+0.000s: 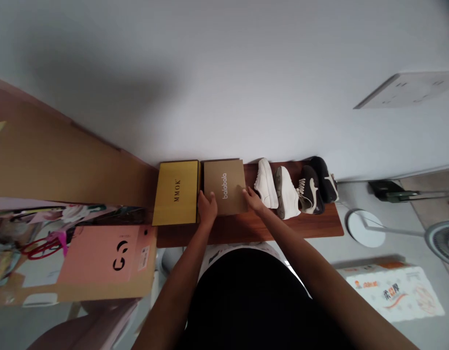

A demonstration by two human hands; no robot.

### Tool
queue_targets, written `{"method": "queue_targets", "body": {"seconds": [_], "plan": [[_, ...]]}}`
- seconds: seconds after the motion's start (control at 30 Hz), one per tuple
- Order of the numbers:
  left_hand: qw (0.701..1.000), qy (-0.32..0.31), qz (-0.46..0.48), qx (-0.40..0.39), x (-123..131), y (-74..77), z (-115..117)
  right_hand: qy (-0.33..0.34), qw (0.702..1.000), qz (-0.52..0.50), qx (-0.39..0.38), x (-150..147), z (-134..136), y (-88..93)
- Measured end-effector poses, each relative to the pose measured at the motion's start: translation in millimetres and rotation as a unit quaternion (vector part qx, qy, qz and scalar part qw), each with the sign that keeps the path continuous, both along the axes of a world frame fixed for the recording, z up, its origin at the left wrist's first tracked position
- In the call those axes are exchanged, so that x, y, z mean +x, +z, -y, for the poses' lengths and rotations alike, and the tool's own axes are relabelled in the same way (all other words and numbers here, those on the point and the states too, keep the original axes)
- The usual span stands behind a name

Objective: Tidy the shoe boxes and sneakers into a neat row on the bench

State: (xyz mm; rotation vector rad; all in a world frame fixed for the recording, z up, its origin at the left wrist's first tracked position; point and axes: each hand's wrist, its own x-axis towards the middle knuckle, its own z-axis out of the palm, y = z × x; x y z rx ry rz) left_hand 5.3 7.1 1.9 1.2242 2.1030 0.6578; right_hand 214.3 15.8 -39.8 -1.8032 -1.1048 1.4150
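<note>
Head view: brown box [214,182] on the wooden shelf [242,228], held from both sides.
Grip pinching the box between two hands: left hand [207,208] at the near left corner, thumb toward the top; right hand [254,200] with fingers against the right side; pressure impossible to tell. Located between the yellow box [169,193] on the left and the white shoes [268,187] on the right, far edge close to the wall [246,87]. Judged fairly light, contents unseen; stiff card, little slip, corners liable to crush under hard squeezing. Best taken low on both side walls, in case of a loose lid. Noted: flat rectangular top, matte, with pale lettering; yellow card with dark lettering; rounded white uppers; dark shoes [312,187] with pale trim; reddish-brown grain.
</note>
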Motion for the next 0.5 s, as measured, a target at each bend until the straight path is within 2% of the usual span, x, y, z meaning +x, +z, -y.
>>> {"method": "queue_targets", "body": {"seconds": [0.1,0.23,0.37,0.5], "plan": [[0.994,-0.053,-0.009,0.092,25,10.4,16,-0.048,0.999,0.004,0.022,32,30,12.4],[0.978,-0.162,0.081,0.1,80,12.4,34,-0.102,0.993,0.025,0.058,92,73,25.6],[0.961,-0.22,0.163,0.047,139,-4.0,38,-0.155,0.98,0.096,0.085,143,97,24.5],[0.973,-0.193,0.122,-0.026,179,-27.5,28,-0.133,0.971,0.185,0.079,169,100,10.9]]}}
